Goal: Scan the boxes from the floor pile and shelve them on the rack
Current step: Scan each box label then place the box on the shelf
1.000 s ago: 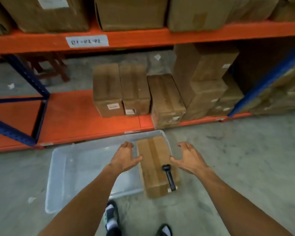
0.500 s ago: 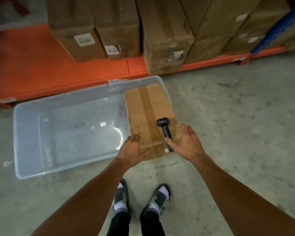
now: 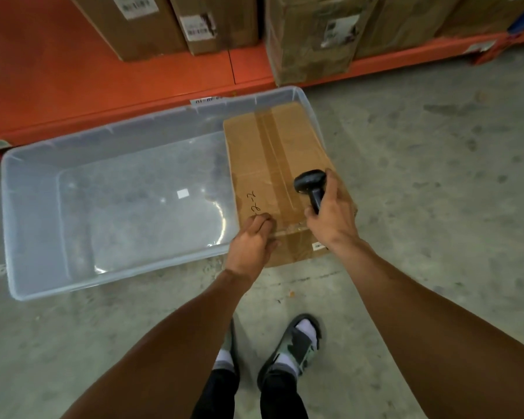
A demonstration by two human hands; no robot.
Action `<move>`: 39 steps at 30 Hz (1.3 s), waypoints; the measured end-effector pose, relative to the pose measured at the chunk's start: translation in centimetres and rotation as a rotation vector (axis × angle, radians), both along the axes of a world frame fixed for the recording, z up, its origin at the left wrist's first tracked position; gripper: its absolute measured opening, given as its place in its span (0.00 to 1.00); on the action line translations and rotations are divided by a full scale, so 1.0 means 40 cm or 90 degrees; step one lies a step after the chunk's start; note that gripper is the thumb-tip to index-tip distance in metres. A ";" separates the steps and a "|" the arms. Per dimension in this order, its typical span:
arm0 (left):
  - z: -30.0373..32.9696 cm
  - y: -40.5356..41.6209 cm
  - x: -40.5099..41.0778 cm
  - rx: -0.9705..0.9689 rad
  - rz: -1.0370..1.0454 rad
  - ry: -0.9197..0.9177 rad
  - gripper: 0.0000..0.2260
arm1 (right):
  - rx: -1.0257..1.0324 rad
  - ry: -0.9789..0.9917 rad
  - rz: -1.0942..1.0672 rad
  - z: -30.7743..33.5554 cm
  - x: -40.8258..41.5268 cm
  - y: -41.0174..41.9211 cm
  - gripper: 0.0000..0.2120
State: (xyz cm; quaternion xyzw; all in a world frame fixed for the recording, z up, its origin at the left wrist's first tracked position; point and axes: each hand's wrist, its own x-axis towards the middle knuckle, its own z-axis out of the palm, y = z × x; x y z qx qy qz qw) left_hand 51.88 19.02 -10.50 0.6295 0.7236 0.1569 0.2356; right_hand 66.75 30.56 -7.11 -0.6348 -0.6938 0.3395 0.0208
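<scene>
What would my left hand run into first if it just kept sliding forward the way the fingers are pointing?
Probably nothing solid soon: the left hand already rests on the cardboard box, fingers aimed up its taped top past the handwritten marking. Further along that line stands the clear bin's far wall, though depth is uncertain.

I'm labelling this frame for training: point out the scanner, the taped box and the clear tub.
scanner (image 3: 309,180): head view, on its black head.
taped box (image 3: 273,152): head view, on the top face.
clear tub (image 3: 6,213): head view, on the left wall.
</scene>
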 end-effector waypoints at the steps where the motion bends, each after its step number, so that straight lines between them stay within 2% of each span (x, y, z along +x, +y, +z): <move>1: 0.009 0.005 0.001 -0.013 -0.003 0.002 0.17 | -0.023 0.038 -0.036 0.013 0.007 0.001 0.43; 5: 0.029 0.021 0.021 -0.073 -0.002 0.030 0.16 | -0.113 0.249 -0.185 0.073 0.067 -0.035 0.40; 9: 0.020 0.028 0.028 -0.122 -0.058 0.131 0.26 | -0.214 0.386 -0.290 0.091 0.144 -0.094 0.41; 11: 0.006 0.033 0.033 -0.182 -0.064 0.195 0.30 | -0.231 0.391 -0.291 0.085 0.178 -0.125 0.39; 15: -0.005 0.037 0.043 -0.241 0.010 0.088 0.26 | -0.195 0.389 -0.279 0.060 0.228 -0.189 0.34; 19: 0.009 0.049 0.025 -0.200 0.001 0.119 0.24 | -0.151 0.387 -0.295 0.051 0.239 -0.226 0.33; 22: 0.033 0.084 -0.010 -0.153 0.013 0.125 0.22 | -0.124 0.393 -0.277 0.065 0.224 -0.227 0.28; 26: 0.103 0.189 -0.093 -0.034 0.064 0.111 0.20 | -0.086 0.413 -0.283 0.106 0.170 -0.190 0.23; 30: 0.157 0.280 -0.122 -0.017 0.060 0.139 0.21 | -0.017 0.438 -0.261 0.157 0.094 -0.126 0.21; 35: 0.109 0.214 -0.074 -0.002 0.046 0.155 0.21 | 0.037 0.394 -0.243 0.189 0.041 -0.048 0.19; 39: 0.094 0.200 -0.085 0.035 0.056 0.143 0.21 | 0.063 0.316 -0.240 0.170 0.073 -0.076 0.20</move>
